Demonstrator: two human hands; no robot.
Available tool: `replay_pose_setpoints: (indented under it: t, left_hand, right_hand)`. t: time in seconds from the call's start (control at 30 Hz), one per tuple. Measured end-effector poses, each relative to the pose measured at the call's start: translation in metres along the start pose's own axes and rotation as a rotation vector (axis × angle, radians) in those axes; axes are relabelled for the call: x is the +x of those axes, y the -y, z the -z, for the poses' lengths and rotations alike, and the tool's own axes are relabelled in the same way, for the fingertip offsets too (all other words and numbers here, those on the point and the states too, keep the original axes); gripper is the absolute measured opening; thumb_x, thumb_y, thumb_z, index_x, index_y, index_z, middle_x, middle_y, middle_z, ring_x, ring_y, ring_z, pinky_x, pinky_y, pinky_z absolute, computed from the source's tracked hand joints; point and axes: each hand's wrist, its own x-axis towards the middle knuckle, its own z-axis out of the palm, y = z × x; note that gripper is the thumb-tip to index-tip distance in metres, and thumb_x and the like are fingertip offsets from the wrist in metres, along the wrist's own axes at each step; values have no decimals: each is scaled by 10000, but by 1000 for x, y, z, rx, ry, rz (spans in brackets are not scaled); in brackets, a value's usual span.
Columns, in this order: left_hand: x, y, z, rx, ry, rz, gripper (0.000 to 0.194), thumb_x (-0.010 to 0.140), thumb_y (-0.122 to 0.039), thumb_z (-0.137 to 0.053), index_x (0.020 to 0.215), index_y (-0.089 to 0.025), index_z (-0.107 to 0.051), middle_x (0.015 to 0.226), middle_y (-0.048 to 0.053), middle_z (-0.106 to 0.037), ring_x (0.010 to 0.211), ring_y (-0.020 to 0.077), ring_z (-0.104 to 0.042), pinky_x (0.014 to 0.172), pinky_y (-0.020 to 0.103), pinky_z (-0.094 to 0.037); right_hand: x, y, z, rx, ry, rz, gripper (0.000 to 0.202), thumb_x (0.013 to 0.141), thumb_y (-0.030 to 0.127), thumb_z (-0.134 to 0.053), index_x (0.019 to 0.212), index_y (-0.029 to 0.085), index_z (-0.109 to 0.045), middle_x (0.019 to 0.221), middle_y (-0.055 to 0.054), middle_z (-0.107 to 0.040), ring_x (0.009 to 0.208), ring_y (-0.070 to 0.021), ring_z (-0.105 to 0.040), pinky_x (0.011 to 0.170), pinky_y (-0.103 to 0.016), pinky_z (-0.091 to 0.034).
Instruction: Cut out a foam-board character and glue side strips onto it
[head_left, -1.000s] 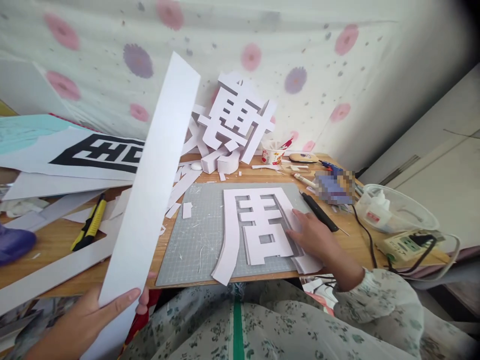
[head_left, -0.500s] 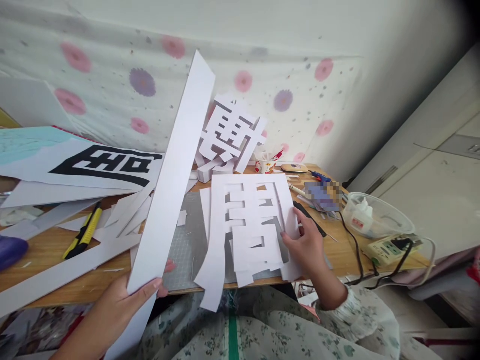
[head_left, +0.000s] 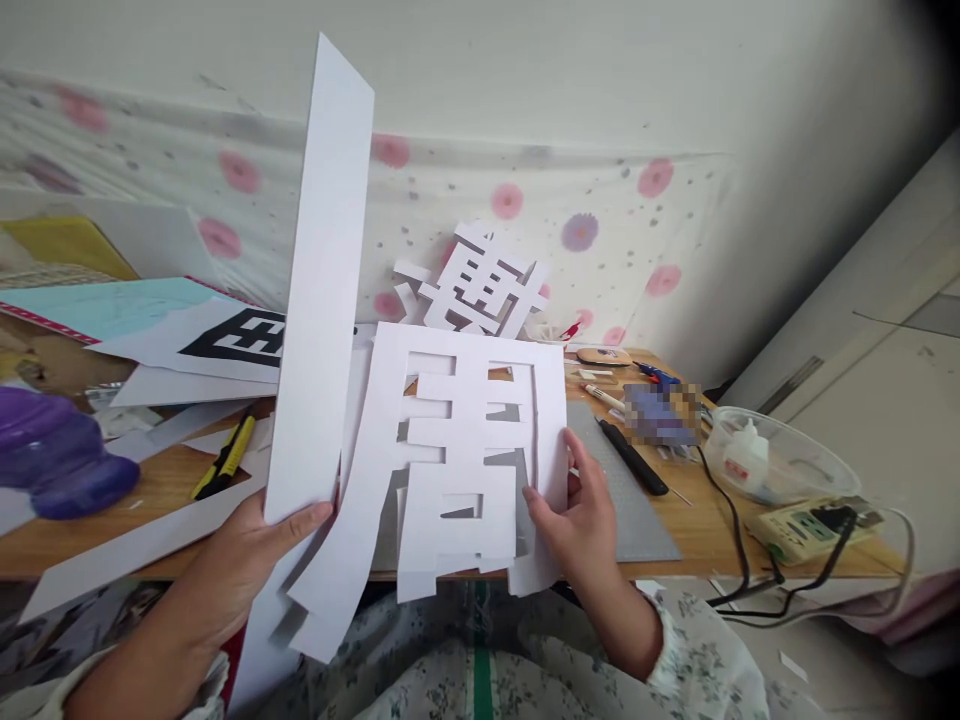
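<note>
A long white board strip (head_left: 322, 270) stands almost upright in my left hand (head_left: 251, 560), thumb across its front. My right hand (head_left: 581, 515) grips the right edge of a white cut-out character (head_left: 472, 430), thumb in front and fingers at the side. This cut-out is tilted toward me above the grey cutting mat (head_left: 637, 500), and its lower left leg overlaps the board near my left hand. Behind it, another white cut-out character (head_left: 480, 285) leans against the flowered cloth. A sheet with a black printed character (head_left: 244, 338) lies at the left, partly covered by the strip.
On the left are a yellow cutter (head_left: 225, 457), a purple container (head_left: 64, 455) and white offcuts (head_left: 135, 530). To the right lie a black-handled tool (head_left: 632, 457), a clear tub (head_left: 795, 460) holding a white bottle (head_left: 747, 455), and a power strip (head_left: 814, 525) with cables.
The strip in my left hand has moved left and stands more upright. My right hand has brought the cut-out left and closer to the strip. The view has shifted, showing more of the left side.
</note>
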Motion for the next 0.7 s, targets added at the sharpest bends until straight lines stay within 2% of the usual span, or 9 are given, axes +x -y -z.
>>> replay_pose_setpoints:
  t: [0.1, 0.23, 0.37, 0.47, 0.57, 0.7]
  left_hand:
    - [2, 0, 6, 86, -69, -77, 752, 498, -572, -897, 1120, -199, -696, 1173, 88, -765, 1176, 360, -661, 973, 387, -580]
    - [2, 5, 15, 79, -108, -62, 799, 477, -517, -916, 1163, -179, -687, 1238, 102, -736, 1208, 378, -636, 1084, 434, -491]
    - [-3, 4, 18, 23, -157, -29, 881, 441, -538, -913, 1209, -180, -671, 1204, 101, -751, 1245, 399, -606, 1119, 460, -455]
    - [-1, 7, 21, 72, -174, -29, 833, 446, -513, -915, 1164, -156, -688, 1249, 121, -728, 1234, 414, -608, 1112, 491, -458]
    - [8, 16, 29, 135, -223, -62, 777, 455, -502, -911, 1106, -139, -692, 1244, 140, -727, 1194, 420, -631, 1085, 505, -479]
    - [15, 27, 41, 210, -252, -92, 616, 488, -475, -887, 986, -161, -705, 1088, 116, -785, 1046, 381, -705, 945, 448, -583]
  right_hand:
    - [-6, -1, -7, 61, 72, -51, 758, 717, 332, -727, 1437, 261, -501, 1212, -117, -604, 1051, -310, -620, 909, -485, -537]
    - [-12, 0, -13, 113, 115, -113, 726, 708, 329, -728, 1404, 252, -536, 1197, -117, -616, 1002, -297, -639, 852, -469, -560]
    - [-16, 3, -20, 133, 137, -133, 730, 703, 351, -728, 1399, 242, -538, 1249, -130, -611, 1030, -307, -643, 838, -463, -568]
    - [-17, 7, -23, 146, 166, -138, 712, 714, 362, -718, 1394, 248, -540, 1293, -128, -602, 1056, -296, -636, 859, -452, -565]
    - [-10, 5, -16, 128, 167, -156, 716, 674, 344, -732, 1366, 248, -576, 1226, -115, -627, 950, -272, -650, 780, -421, -574]
    - [13, -8, 12, 101, 202, -263, 721, 628, 351, -753, 1330, 255, -618, 1140, -77, -641, 670, -184, -635, 586, -336, -542]
